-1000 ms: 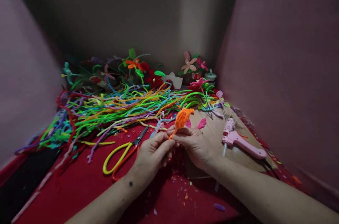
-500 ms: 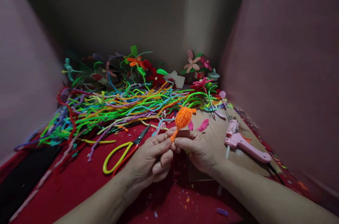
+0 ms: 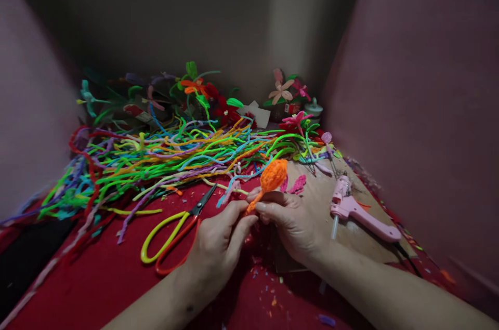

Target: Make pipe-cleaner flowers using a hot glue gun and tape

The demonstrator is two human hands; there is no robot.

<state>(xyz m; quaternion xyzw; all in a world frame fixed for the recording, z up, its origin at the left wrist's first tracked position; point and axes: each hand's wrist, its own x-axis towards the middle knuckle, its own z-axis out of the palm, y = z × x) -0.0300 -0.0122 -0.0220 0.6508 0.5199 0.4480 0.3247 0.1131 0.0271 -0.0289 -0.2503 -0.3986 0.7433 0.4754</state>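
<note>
My left hand [image 3: 218, 239] and my right hand [image 3: 290, 221] meet at the centre, both pinching the thin stem of an orange pipe-cleaner bud [image 3: 273, 176]. Its fuzzy rounded head points up and away, above my fingertips. Both hands hover over a red cloth [image 3: 97, 278]. Yellow-and-red-handled scissors [image 3: 175, 231] lie just left of my left hand. A pink glue gun [image 3: 356, 208] rests on a brown cardboard sheet [image 3: 315, 192] right of my right hand.
A big heap of loose coloured pipe cleaners [image 3: 163, 156] spreads across the back left. Finished pipe-cleaner flowers [image 3: 283, 91] stand against the back wall, beside a small lidded jar [image 3: 314, 109]. Pink petals [image 3: 298, 183] lie on the cardboard. Small scraps litter the cloth.
Both hands stayed joined on the orange bud, shifting slightly as the fingers worked its stem. The view swung a little, so the scissors and the heap appear further left.
</note>
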